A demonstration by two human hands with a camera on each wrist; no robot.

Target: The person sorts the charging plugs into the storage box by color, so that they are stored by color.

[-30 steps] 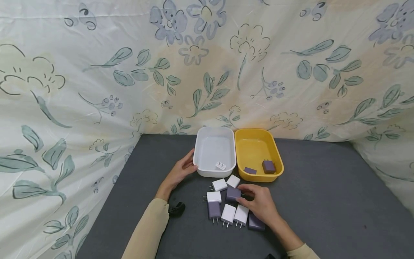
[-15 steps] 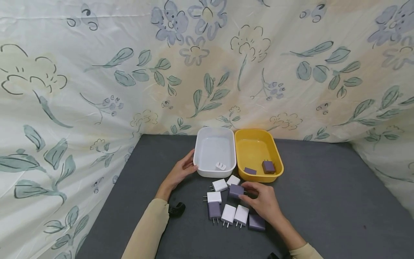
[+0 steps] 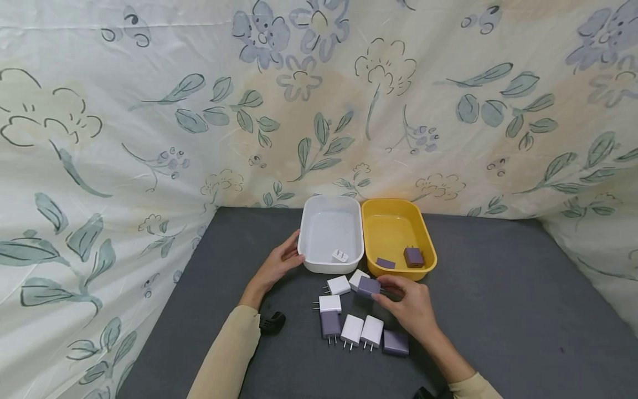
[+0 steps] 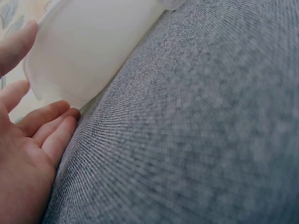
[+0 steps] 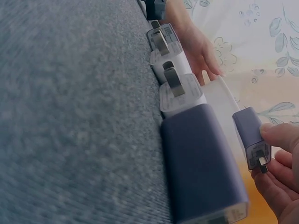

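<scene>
My right hand [image 3: 410, 306] pinches a purple wall charger [image 3: 369, 286] between thumb and fingers, above the table just in front of the bins. In the right wrist view the held charger's metal prongs [image 5: 262, 163] point toward the hand. My left hand [image 3: 277, 267] rests against the near left corner of a white bin [image 3: 331, 267], its fingers fairly straight in the left wrist view. A white charger [image 3: 340, 255] lies in that bin. Beside it a yellow bin [image 3: 399, 273] contains a purple charger [image 3: 413, 256] and another purple piece [image 3: 386, 263], partly hidden by the wall.
On the dark grey table [image 3: 498, 299], several white chargers [image 3: 352, 329] lie in a loose cluster between the hands. Purple chargers lie there too, one below a white charger [image 3: 329, 303] and one at the right [image 3: 396, 343]. A flowered cloth [image 3: 319, 138] hangs behind.
My right hand has moved a little up and to the right, carrying the purple charger away from the cluster's middle. The left hand and both bins have stayed put.
</scene>
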